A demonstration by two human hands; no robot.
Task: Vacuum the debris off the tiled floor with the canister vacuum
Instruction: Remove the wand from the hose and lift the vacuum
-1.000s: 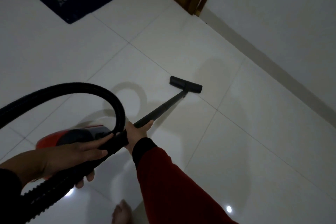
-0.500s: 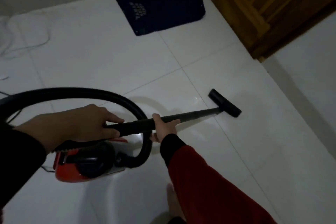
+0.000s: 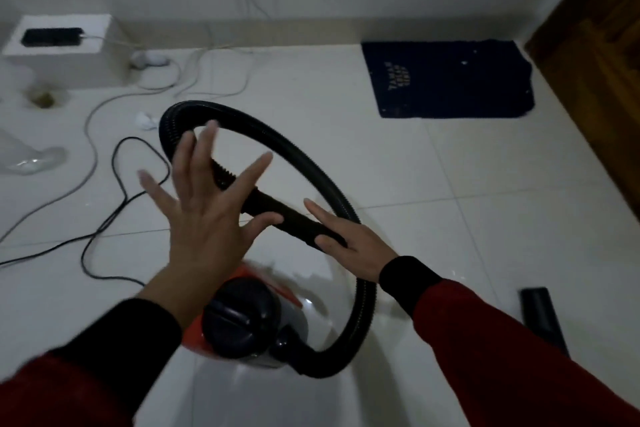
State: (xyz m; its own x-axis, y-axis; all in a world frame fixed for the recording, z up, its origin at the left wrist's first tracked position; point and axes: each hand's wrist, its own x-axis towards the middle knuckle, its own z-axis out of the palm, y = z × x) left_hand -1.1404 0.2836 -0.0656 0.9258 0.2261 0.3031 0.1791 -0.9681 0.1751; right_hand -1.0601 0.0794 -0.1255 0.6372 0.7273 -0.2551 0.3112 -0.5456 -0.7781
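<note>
The red and black canister vacuum [image 3: 242,319] sits on the white tiled floor [image 3: 485,201] just below my hands. Its black ribbed hose [image 3: 277,149] loops up from the canister's front and back down to the handle tube [image 3: 287,215]. My right hand [image 3: 349,243] grips that tube, thumb on the near side and index finger stretched along it. My left hand [image 3: 204,204] hovers over the hose with fingers spread wide, holding nothing. The black floor nozzle [image 3: 543,315] lies at the lower right. A small white crumpled scrap [image 3: 145,120] lies on the tiles left of the hose loop.
A dark blue mat [image 3: 446,80] lies by the wooden door [image 3: 595,80] at the right. A white box with a black power strip [image 3: 52,36] stands against the far wall. Grey and black cables [image 3: 117,177] trail over the left floor. A clear plastic object [image 3: 24,156] sits far left.
My left hand has let go of the hose handle and spread open. The view has swung left, so the nozzle now sits at the lower right and the canister lies straight below me.
</note>
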